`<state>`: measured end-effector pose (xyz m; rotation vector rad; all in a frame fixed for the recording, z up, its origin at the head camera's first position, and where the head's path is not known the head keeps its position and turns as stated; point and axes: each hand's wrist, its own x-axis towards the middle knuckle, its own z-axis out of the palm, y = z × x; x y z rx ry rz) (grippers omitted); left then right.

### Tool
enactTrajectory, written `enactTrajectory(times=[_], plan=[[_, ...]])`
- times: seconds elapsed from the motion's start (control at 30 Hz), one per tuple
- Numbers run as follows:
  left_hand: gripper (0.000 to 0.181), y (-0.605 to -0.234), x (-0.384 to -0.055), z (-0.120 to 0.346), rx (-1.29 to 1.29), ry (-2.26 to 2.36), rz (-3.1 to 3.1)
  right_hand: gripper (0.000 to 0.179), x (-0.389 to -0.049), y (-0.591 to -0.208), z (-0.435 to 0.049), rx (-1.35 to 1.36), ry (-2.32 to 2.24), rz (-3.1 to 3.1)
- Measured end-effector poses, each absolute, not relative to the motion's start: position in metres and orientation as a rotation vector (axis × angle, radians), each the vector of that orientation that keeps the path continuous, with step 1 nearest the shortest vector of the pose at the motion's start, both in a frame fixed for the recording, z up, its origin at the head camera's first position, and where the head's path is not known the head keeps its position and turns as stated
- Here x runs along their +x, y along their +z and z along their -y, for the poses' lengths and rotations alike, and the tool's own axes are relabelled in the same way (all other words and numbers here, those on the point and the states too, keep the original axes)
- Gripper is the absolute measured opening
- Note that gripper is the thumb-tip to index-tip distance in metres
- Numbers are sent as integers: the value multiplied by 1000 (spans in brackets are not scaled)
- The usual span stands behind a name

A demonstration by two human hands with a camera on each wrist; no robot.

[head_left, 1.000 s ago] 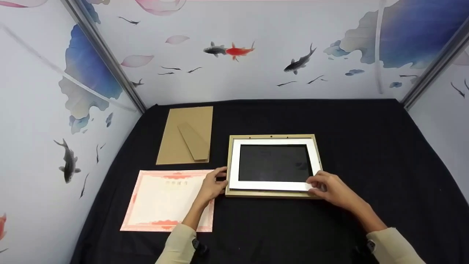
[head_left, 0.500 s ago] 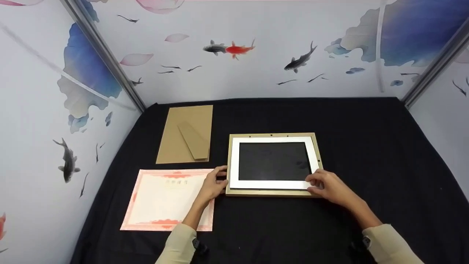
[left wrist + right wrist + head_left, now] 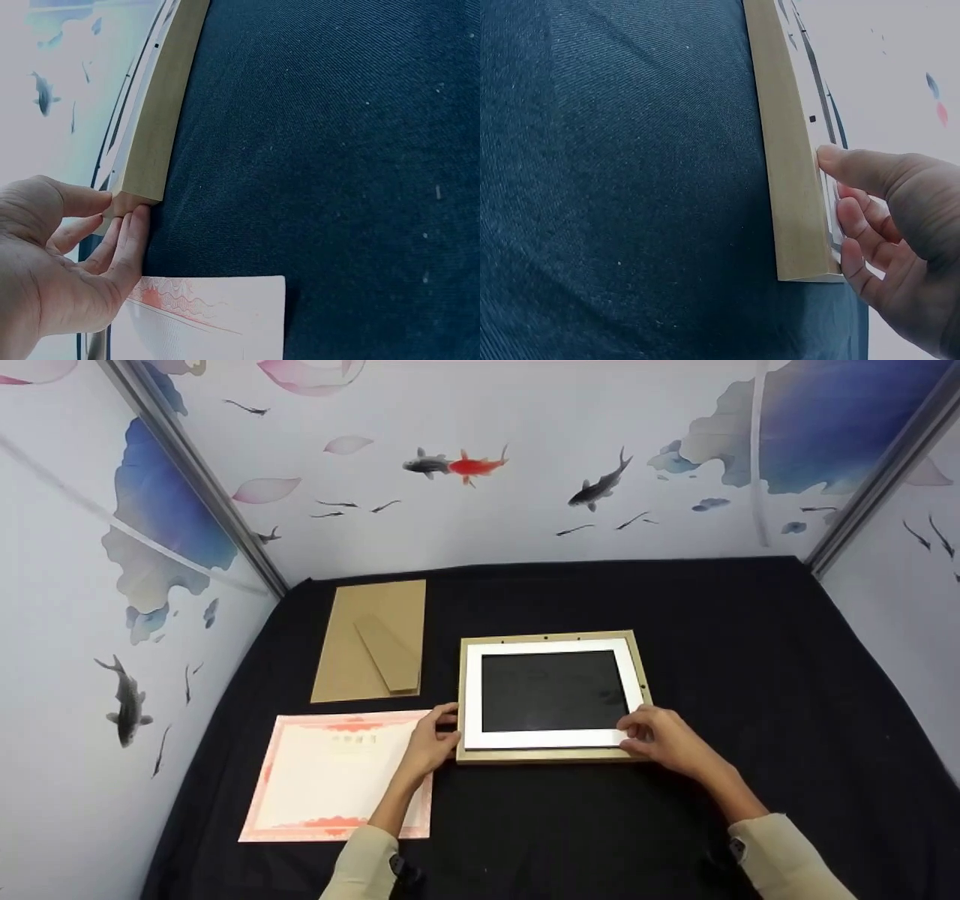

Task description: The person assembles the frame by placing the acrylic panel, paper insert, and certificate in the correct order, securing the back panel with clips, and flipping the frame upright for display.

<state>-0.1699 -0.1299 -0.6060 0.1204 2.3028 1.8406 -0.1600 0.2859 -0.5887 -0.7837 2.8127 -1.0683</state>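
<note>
A light wooden picture frame (image 3: 555, 755) lies on the black cloth, back side up. Inside its rim sits a white mat (image 3: 550, 740) with a rectangular window showing black. My left hand (image 3: 431, 744) grips the frame's left side near the lower corner; in the left wrist view, thumb and fingertips are at the wooden corner. At the mat's lower right corner, my right hand (image 3: 664, 741) pinches the mat, fingers bent over its face. The right wrist view shows that thumb (image 3: 855, 166) at the frame's inner edge.
A brown backing board (image 3: 330, 660) with a stand flap (image 3: 390, 656) lies at the back left. Below it is a pink-bordered certificate (image 3: 322, 780), partly under my left forearm. White printed panels (image 3: 510, 532) enclose the table on three sides.
The mat has shifted slightly left within the frame, exposing more of the right rim. Both hands keep their places on the frame and mat. The head view has turned a little.
</note>
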Motion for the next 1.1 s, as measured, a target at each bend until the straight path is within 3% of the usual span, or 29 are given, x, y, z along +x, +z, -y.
enactTrajectory(times=[0.23, 0.57, 1.1], plan=[[49, -607, -172, 129, 156, 1734, -2433, 24, -158, -596, -300, -685, -1278, -2872], [46, -609, -178, 123, 154, 1691, -2589, 43, -152, -614, -323, -233, -1569, -2834], [40, -614, -184, 113, 248, 1731, -2725, 53, -151, -615, -321, -248, -1625, -2717]])
